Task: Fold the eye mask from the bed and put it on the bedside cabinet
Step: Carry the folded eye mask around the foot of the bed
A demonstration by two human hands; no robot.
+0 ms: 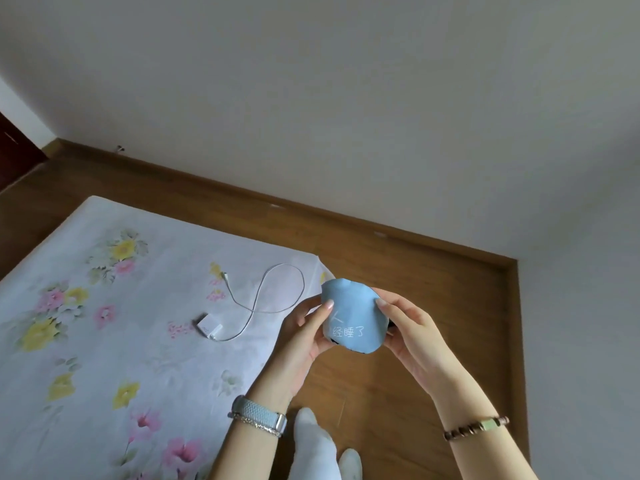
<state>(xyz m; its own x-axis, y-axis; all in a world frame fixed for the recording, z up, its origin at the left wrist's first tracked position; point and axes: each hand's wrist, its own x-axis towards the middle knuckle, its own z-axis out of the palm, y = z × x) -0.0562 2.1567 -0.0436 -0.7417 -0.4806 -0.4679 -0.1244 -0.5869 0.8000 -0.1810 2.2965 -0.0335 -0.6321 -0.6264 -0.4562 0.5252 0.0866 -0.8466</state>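
blue eye mask (353, 318) txt "经睡了" | L hand (304, 337) + R hand (412, 332) pinching edges

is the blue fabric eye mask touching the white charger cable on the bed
Apart. The head view shows the blue fabric eye mask held in both hands, clear of the white charger cable.

The eye mask (353, 320) is held doubled over above the wooden floor (433, 289), just off the bed's (104, 341) corner, gripped at nine o'clock by the left hand (304, 334) and at three o'clock by the right hand (408, 327). A charger (208, 326) with its cable (266, 299) is laid on the bed, at nine o'clock from the mask.
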